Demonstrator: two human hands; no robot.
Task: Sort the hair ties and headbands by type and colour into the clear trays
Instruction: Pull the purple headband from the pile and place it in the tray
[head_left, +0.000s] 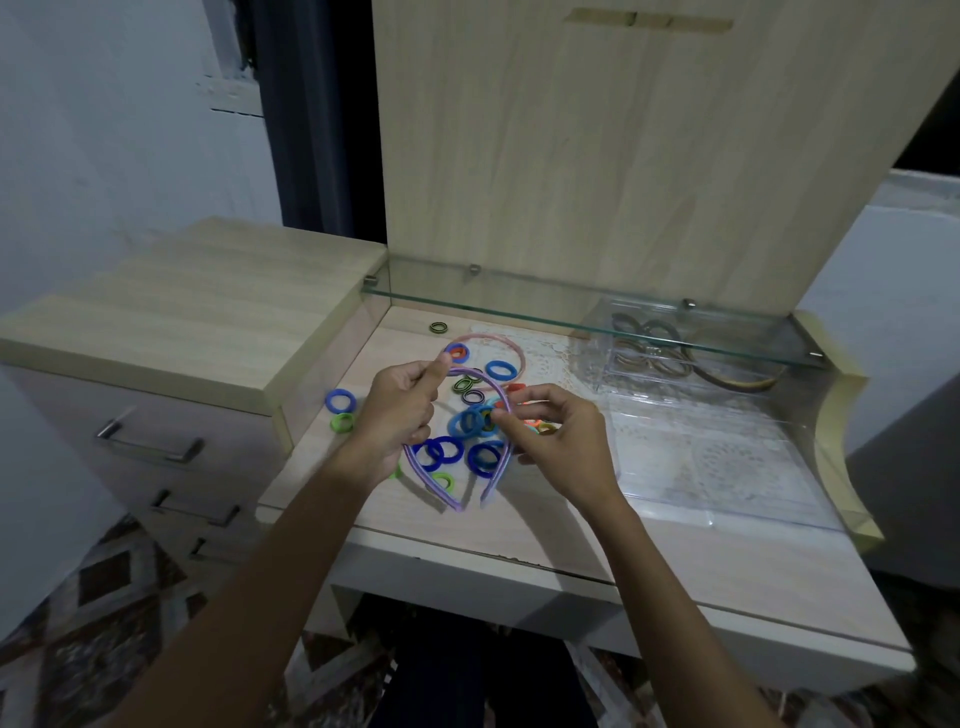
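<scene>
I grip the lilac headband (470, 376) with curled left hand (402, 410) fingers, lifting it clear; right hand (556, 441) pinches a light-blue hair tie (467, 422) for sorting.

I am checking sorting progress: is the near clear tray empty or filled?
Empty: the near clear tray shows only the lace mat beneath it.

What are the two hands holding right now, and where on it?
Both hold the lilac headband: the left hand grips its left arm, the right hand pinches its right arm.
</scene>
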